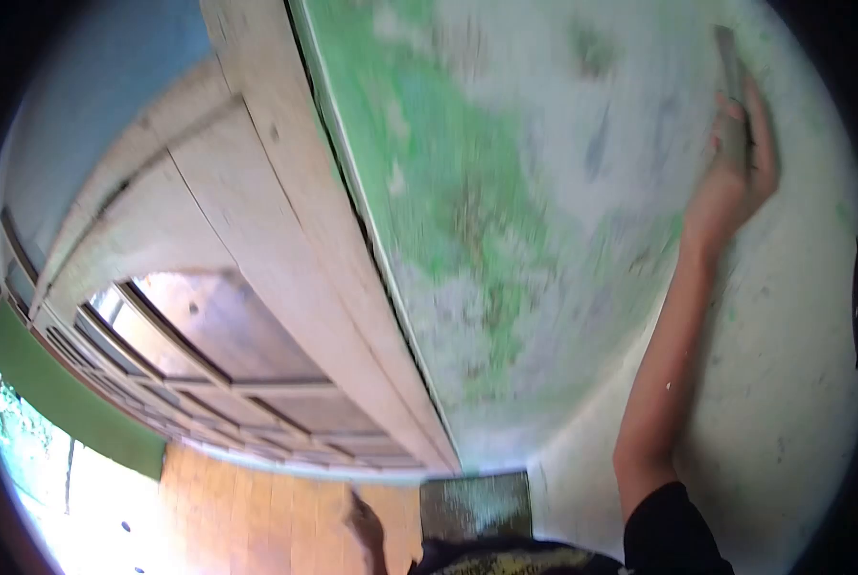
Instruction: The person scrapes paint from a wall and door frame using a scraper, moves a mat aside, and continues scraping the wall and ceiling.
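Note:
My right hand (741,158) is raised high against the pale wall (784,316), closed around a flat, narrow scraper (727,57). Its grey blade points upward past my fingers, close to the wall surface. Left of the hand runs a wall face of patchy green paint (486,201), with whitish and grey areas showing among the green. Far below, my left hand (364,522) hangs low over the tiled floor, away from the wall. It looks small and blurred, and I cannot tell whether its fingers hold anything.
A pale wooden door frame (343,287) borders the green wall. Beside it is a wooden panel with glazed panes (228,335). Orange tiles (256,508) cover the floor, with a dark mat-like rectangle (477,503) near the wall corner. Bright daylight enters at lower left.

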Action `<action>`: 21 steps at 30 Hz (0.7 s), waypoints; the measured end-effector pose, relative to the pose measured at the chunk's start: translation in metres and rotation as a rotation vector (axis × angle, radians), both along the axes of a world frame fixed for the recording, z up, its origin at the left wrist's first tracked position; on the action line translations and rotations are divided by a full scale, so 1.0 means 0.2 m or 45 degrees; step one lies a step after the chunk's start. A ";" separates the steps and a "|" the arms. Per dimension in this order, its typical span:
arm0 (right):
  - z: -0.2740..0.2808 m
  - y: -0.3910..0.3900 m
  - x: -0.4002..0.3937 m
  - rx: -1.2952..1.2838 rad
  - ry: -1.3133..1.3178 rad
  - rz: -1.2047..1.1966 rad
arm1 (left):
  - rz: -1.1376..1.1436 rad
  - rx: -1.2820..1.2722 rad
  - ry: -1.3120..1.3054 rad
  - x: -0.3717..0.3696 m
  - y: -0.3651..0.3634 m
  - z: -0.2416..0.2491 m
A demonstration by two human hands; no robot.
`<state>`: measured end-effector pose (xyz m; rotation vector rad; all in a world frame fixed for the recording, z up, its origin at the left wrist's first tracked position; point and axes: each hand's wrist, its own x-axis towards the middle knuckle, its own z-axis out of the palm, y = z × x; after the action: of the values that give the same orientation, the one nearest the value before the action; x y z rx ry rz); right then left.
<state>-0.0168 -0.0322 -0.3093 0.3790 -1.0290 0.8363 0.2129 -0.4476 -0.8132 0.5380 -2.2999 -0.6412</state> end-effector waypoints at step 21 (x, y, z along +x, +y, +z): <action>-4.36 -0.35 0.98 1.801 -2.525 0.534 | 0.145 1.262 -0.988 0.98 -0.05 -0.74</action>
<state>0.1788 -0.1018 -1.1816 0.9828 -3.5062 0.4813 0.4094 -0.4572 -0.9606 1.5789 -2.4387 -1.7655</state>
